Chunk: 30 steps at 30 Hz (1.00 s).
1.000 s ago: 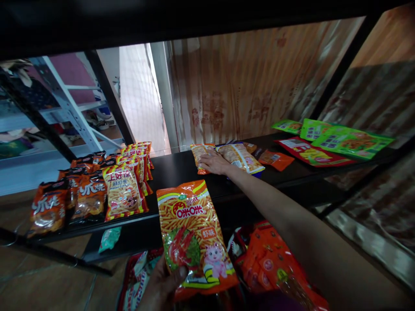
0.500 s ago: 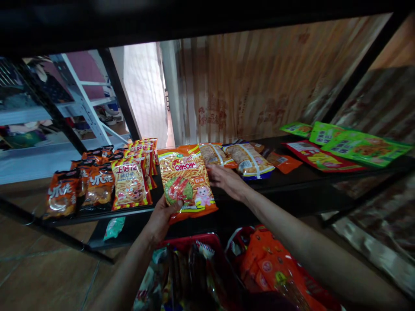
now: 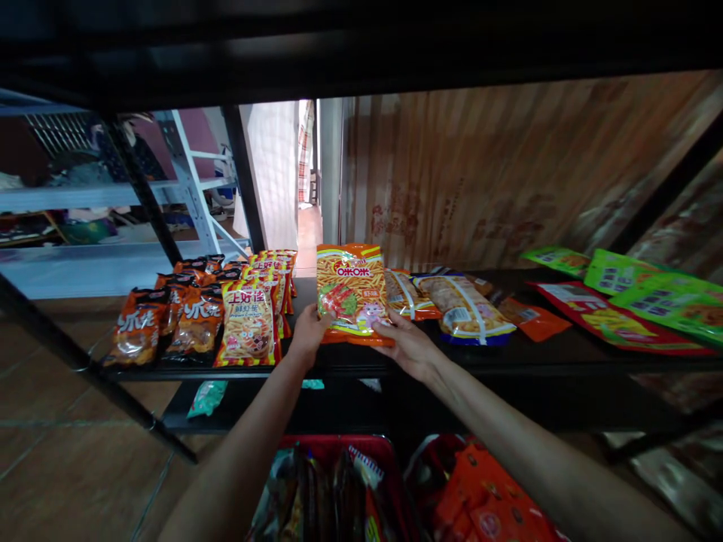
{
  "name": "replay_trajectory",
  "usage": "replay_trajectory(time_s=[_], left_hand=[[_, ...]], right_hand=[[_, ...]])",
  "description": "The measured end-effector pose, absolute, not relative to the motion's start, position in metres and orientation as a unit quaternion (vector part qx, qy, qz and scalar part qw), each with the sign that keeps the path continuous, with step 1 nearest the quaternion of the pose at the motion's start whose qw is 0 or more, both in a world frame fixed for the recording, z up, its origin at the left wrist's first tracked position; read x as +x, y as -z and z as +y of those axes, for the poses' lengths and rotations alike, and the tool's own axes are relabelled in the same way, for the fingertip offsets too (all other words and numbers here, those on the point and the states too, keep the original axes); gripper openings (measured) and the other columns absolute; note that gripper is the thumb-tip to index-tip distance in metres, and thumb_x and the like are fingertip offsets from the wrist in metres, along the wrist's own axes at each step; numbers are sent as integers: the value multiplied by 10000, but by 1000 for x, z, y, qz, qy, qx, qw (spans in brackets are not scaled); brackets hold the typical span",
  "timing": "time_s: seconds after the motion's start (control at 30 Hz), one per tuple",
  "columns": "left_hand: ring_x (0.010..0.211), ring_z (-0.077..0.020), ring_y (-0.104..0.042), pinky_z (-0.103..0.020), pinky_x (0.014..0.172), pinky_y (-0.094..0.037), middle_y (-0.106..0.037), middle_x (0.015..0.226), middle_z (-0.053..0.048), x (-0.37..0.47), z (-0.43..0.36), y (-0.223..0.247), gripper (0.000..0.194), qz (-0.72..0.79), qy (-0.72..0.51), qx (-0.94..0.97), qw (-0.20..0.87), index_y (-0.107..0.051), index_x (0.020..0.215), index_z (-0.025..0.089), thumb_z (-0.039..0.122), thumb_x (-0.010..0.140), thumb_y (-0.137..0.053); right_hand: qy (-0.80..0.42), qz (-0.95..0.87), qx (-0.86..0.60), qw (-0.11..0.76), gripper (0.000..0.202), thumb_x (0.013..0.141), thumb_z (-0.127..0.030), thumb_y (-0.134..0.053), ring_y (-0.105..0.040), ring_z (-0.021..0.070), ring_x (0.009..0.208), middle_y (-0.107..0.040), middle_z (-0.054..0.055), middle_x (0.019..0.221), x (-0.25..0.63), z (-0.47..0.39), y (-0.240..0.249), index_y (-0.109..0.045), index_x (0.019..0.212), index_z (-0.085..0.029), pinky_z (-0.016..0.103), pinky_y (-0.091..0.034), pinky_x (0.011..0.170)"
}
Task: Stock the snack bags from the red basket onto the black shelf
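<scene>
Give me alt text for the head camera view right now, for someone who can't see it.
A left hand and right hand hold an orange snack bag by its lower sides at a black shelf. Orange-and-black bags and yellow-and-red bags sit left of it; green packets lie far right.

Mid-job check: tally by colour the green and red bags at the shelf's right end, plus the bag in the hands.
Green bags: 3, partly overlapping
Red bag: 1
Orange bag held by left hand and right hand: 1
Total: 5
</scene>
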<state>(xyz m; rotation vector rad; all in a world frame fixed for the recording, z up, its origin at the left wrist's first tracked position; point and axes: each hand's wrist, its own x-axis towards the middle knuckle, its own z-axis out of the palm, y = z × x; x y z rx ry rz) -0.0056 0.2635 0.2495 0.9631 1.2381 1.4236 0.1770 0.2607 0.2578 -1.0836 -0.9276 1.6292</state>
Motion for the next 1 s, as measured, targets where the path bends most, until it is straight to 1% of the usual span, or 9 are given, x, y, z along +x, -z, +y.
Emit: replay_trajectory(time_s=[0.07, 0.13, 0.3, 0.37, 0.5, 0.6, 0.77, 0.87, 1.0], left_hand=[[972, -236, -629, -364, 877, -464, -664, 1065, -147, -6, 270, -244, 438, 587, -576, 409, 396, -524, 1129, 119, 298, 745, -638], [1050, -232, -596, -353, 913, -435, -637, 1140, -137, -6, 274, -238, 438, 632, -556, 433, 322, -499, 1182, 143, 289, 779, -588], [1210, -236, -482, -336, 998, -358, -528, 1306, -142, -4, 277, -237, 516, 670, -492, 516, 207, -415, 1290, 143, 204, 787, -517], [1218, -247, -472, -345, 1003, -354, -508, 1326, -152, -4, 280, -238, 532, 675, -475, 530, 192, -404, 1309, 131, 200, 790, -499], [1215, -261, -470, -349, 1007, -346, -515, 1308, -173, -6, 294, -235, 475, 706, -445, 521, 177, -476, 1265, 105, 196, 798, -472], [1243, -259, -442, -333, 1031, -318, -493, 1324, -189, -8, 306, -231, 466, 720, -431, 516, 170, -489, 1255, 75, 194, 805, -456], [1258, -258, -424, -338, 1052, -284, -488, 1323, -193, -6, 322, -231, 452, 740, -416, 504, 157, -506, 1240, 83, 192, 806, -436], [1249, -277, -428, -367, 1045, -287, -497, 1297, -214, -6, 329, -232, 436, 747, -408, 504, 144, -525, 1210, 76, 184, 798, -432], [1234, -302, -437, -413, 1041, -290, -477, 1310, -213, -5, 335, -231, 416, 759, -390, 503, 132, -542, 1182, 100, 195, 790, -441]], right_hand=[[-646, -384, -471, 462, 325, 737, -132, -629, -666, 138, 779, -693, -13, 917, 170, 273, -257, -562, 1016, -285, 332, -541, 781], [-637, -395, -483, 453, 294, 744, -133, -618, -662, 133, 771, -693, -16, 907, 162, 286, -256, -561, 991, -283, 314, -540, 760], [-626, -399, -506, 440, 257, 753, -105, -594, -642, 106, 679, -688, -22, 862, 145, 325, -256, -551, 953, -260, 258, -533, 670], [-628, -403, -509, 429, 269, 754, -76, -574, -635, 100, 650, -687, -21, 838, 140, 340, -257, -547, 958, -250, 245, -530, 642], [-640, -401, -511, 410, 308, 754, -49, -551, -635, 90, 640, -682, -21, 824, 131, 362, -255, -542, 987, -250, 233, -535, 635], [-639, -393, -516, 414, 285, 755, -44, -546, -632, 86, 631, -669, -21, 812, 123, 374, -249, -544, 964, -237, 236, -540, 639], [-632, -394, -523, 415, 274, 745, -33, -550, -617, 83, 598, -657, -27, 784, 114, 393, -239, -546, 942, -223, 246, -535, 638], [-629, -396, -525, 414, 258, 759, -35, -538, -614, 81, 592, -657, -24, 789, 110, 403, -236, -545, 941, -217, 249, -534, 639], [-624, -398, -531, 413, 253, 759, -33, -539, -614, 81, 589, -660, -18, 793, 104, 412, -233, -550, 942, -207, 255, -538, 650]])
